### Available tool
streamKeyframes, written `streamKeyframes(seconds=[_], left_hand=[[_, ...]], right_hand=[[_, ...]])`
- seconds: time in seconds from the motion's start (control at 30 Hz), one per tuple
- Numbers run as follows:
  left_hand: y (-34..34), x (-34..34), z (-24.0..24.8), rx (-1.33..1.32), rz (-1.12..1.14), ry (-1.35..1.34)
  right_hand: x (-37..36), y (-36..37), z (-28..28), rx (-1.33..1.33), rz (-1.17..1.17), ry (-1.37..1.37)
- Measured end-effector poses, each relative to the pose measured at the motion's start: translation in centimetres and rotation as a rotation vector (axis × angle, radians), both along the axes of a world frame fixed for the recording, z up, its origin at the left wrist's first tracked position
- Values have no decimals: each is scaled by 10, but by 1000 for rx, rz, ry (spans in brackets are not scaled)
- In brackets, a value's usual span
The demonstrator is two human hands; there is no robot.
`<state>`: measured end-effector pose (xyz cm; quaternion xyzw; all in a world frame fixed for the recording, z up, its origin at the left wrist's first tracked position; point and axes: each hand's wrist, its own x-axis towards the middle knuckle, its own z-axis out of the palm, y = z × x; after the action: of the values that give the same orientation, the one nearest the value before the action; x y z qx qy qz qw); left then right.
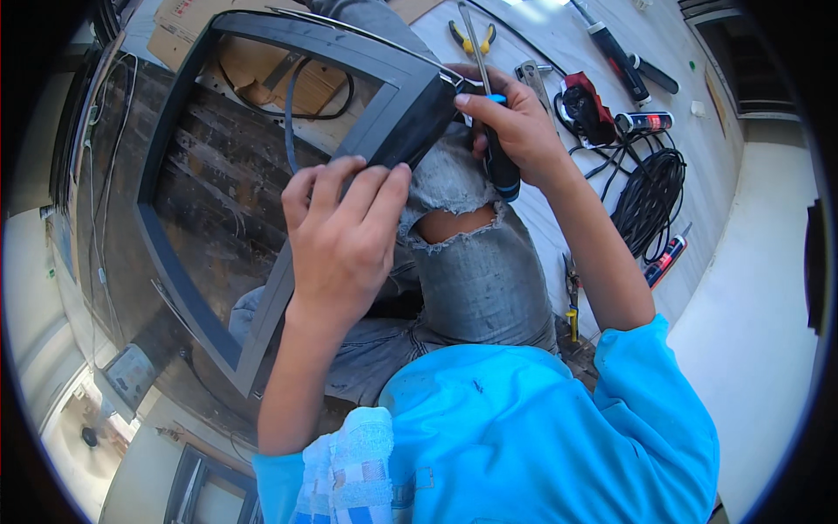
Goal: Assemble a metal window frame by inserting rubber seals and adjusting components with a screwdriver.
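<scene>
A dark grey rectangular frame (367,122), perhaps a window sash, rests tilted across my lap and knee. My left hand (345,223) is bent over its near side bar, fingertips pressing on the edge. In my right hand (519,127) is a screwdriver (501,166) with a black and blue handle, its shaft pointing up and away. The fingers of that hand are also at the frame's corner, where a thin metal strip (410,50) ends. Some of the right fingertips are hidden behind the corner and handle.
Yellow-handled pliers (472,40) lie beyond the frame. To the right are a metal hand tool (532,77), a red and black object (587,109), a coil of black cable (650,196) and sealant tubes (646,121). Cardboard (179,39) lies at the far left.
</scene>
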<state>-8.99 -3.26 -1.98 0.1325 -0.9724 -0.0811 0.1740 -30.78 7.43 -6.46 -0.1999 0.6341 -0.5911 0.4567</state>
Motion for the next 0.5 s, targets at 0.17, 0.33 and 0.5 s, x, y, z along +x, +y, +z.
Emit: streamKeyframes(seconds=[0.17, 0.33, 0.5], left_hand=[[-10, -2, -14, -39, -23, -48], [-15, -12, -28, -2, -40, 27], [-17, -13, -33, 92, 11, 34]], right_hand=[[-11, -3, -11, 23, 33, 15], [-33, -14, -16, 58, 141, 264], [-46, -21, -21, 72, 255, 315]])
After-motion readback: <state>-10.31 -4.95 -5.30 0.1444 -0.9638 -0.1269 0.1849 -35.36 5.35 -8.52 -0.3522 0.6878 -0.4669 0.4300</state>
